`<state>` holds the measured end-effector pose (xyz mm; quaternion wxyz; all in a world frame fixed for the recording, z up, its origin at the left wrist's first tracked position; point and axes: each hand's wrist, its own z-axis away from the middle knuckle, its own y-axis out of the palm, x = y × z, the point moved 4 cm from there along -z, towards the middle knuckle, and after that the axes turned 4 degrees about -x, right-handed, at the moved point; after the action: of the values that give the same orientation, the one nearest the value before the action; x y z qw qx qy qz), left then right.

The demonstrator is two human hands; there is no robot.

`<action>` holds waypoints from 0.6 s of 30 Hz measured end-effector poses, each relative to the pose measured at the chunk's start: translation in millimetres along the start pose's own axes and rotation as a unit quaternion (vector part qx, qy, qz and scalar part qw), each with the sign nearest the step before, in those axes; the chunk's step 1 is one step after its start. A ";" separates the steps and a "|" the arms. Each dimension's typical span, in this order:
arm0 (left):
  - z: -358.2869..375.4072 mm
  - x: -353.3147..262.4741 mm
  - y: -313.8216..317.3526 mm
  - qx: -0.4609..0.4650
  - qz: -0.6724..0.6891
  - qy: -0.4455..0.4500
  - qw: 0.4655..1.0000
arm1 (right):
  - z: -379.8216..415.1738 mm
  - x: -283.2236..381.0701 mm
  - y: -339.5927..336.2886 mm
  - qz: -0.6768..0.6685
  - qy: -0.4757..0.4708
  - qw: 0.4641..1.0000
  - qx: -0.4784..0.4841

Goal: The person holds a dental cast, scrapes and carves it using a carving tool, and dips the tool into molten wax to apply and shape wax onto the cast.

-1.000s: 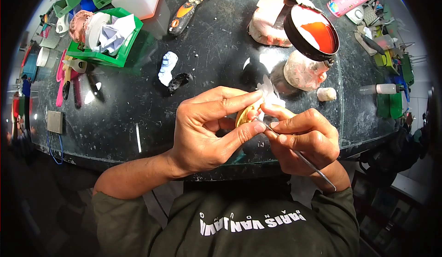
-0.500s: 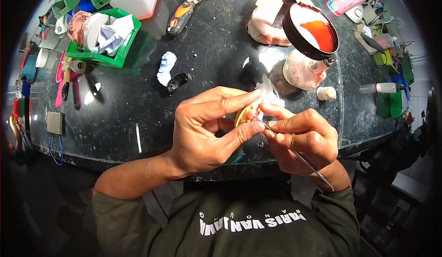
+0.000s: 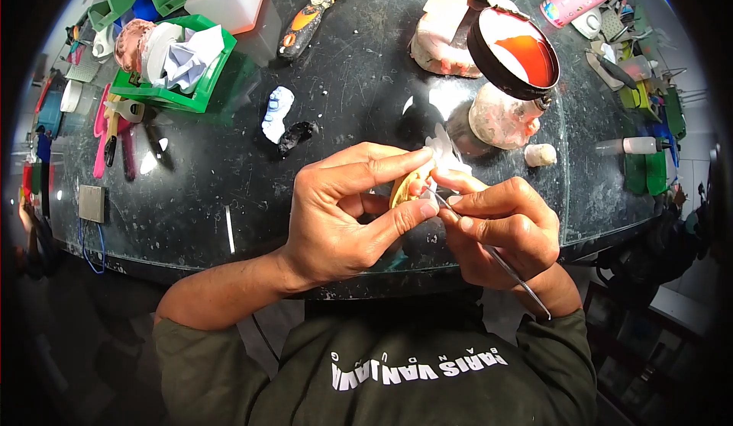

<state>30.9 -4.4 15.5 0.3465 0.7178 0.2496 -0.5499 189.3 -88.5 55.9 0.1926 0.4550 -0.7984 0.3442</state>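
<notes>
Head view: slim tool [image 3: 510, 267] angled toward a yellow-and-pink piece [image 3: 410, 186]

I see the piece pinched between the left hand's [image 3: 343, 208] thumb and fingers, its long edge running steeply from index fingertip to thumb. It looks curved, yellow nearer the palm, pink toward the right hand [image 3: 504, 226], which pinches the tool just beside it; tip contact I cannot tell. Beyond the left hand, a pale blue cast [image 3: 277, 111] rests on the worktop [image 3: 214, 174].
</notes>
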 end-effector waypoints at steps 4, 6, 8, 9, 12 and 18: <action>-1.1 -0.3 -1.1 -0.006 0.009 -0.018 1.000 | 1.7 0.1 -4.3 0.006 0.005 1.000 -0.015; -1.8 0.5 -1.9 -0.009 0.016 -0.025 1.000 | 1.5 2.3 -5.2 -0.005 0.023 1.000 -0.010; -1.8 1.7 -2.4 -0.004 0.026 -0.032 0.999 | 2.9 -2.4 -6.6 -0.070 0.054 0.996 -0.004; -1.7 2.6 -2.1 -0.001 0.032 -0.037 0.999 | 3.9 -4.0 -7.1 -0.101 0.070 0.992 -0.002; -0.5 3.9 -0.7 0.002 0.049 -0.032 0.998 | 9.2 -4.3 -7.8 -0.227 0.207 0.948 -0.083; 0.0 4.7 -0.3 -0.001 0.046 -0.030 0.999 | 6.8 -11.4 -5.4 -0.156 0.111 0.978 -0.083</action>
<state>31.9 -4.3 10.9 0.3793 0.7112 0.2065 -0.5547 199.8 -88.5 46.2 0.3681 0.5153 -0.7173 0.2905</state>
